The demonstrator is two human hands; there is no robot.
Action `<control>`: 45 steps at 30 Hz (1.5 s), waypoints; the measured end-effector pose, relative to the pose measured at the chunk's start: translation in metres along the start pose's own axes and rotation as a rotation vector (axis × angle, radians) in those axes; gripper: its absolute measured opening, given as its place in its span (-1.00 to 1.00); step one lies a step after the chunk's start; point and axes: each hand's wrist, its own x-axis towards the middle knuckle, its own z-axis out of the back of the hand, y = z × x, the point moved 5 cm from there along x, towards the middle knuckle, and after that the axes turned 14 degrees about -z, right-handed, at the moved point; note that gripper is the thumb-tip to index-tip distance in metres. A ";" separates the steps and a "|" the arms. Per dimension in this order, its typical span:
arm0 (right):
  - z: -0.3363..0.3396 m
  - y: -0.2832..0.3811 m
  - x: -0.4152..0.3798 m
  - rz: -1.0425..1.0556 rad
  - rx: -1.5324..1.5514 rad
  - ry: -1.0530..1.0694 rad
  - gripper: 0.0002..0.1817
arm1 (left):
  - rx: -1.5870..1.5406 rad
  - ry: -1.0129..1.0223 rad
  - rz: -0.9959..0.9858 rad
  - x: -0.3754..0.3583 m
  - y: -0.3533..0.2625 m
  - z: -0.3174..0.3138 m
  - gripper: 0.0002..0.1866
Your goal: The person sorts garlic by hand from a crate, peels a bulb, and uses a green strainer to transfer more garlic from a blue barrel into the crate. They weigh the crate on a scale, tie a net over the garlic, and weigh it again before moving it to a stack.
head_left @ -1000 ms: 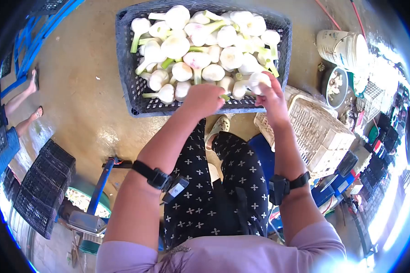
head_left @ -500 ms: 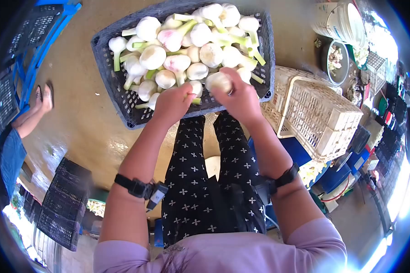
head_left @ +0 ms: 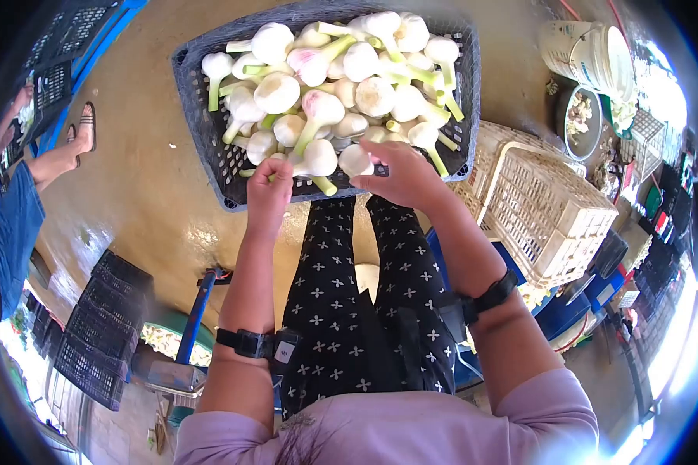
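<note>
A dark plastic crate [head_left: 198, 128] heaped with white garlic bulbs [head_left: 278, 94] with thick, trimmed green stems lies in front of me. A few bulbs are tinged pink. At its near side, the thumb and fingers of my right hand [head_left: 402, 174] close around a garlic bulb [head_left: 356, 160]. My left hand [head_left: 271, 190] is closed with bent fingers at the near rim. Another bulb [head_left: 319, 157] lies right beside it, its neck running toward the fingers. What is inside the left hand is hidden.
Cream plastic baskets [head_left: 551, 205] stand to the right, with a white bucket [head_left: 589, 58] and a grey basin [head_left: 580, 124] beyond. Stacked black crates [head_left: 105, 329] are at lower left. Another person's foot [head_left: 85, 128] is on the floor at left.
My left hand has moved left and toward me, uncovering a bulb beside it. My right hand has moved slightly nearer with its bulb. The crate appears farther right in view.
</note>
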 end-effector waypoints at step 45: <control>0.038 -0.059 -0.024 -0.180 -0.143 -0.504 -0.82 | 0.828 0.409 -0.228 0.001 -0.012 -0.085 -0.75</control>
